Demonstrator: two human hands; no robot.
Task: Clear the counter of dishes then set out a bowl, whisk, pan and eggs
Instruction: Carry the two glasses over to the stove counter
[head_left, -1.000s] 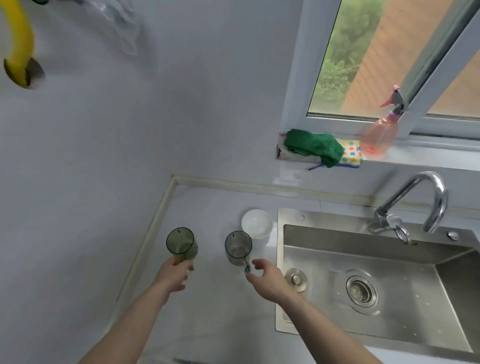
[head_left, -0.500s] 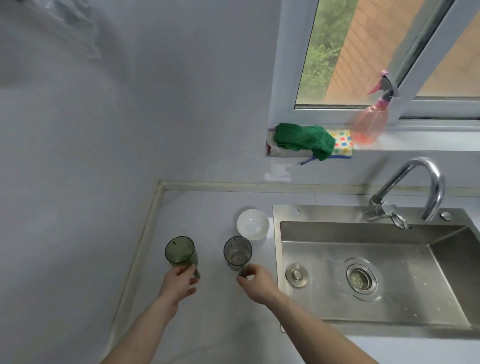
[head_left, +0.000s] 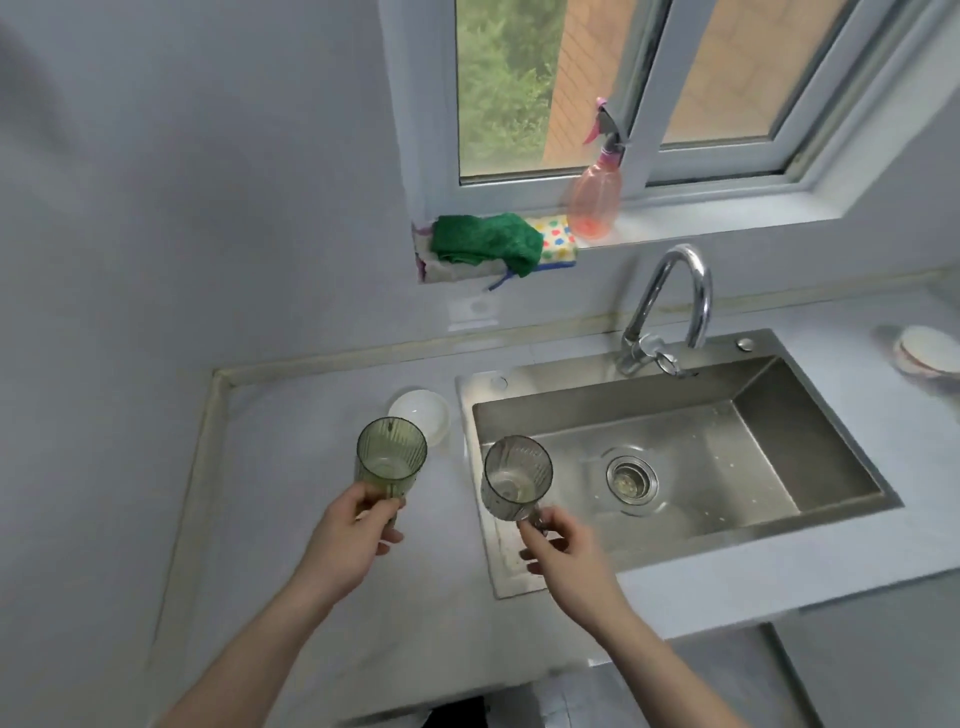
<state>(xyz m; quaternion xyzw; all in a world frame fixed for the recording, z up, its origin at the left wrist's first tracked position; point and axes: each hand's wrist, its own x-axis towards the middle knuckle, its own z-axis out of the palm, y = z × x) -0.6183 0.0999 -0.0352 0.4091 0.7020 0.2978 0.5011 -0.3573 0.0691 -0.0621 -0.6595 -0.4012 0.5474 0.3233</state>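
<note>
Left hand (head_left: 349, 540) gripping green cup (head_left: 390, 457), right hand (head_left: 563, 551) gripping grey cup (head_left: 517, 478) over sink (head_left: 831, 415)

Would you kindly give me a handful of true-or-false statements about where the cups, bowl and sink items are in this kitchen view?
1. The left hand holds a green cup. True.
2. The grey cup in the right hand stands on the counter. False: it is held up over the sink's left edge.
3. A white bowl sits on the counter left of the sink. True.
4. The pink spray bottle lies in the sink. False: it stands on the windowsill.
</note>
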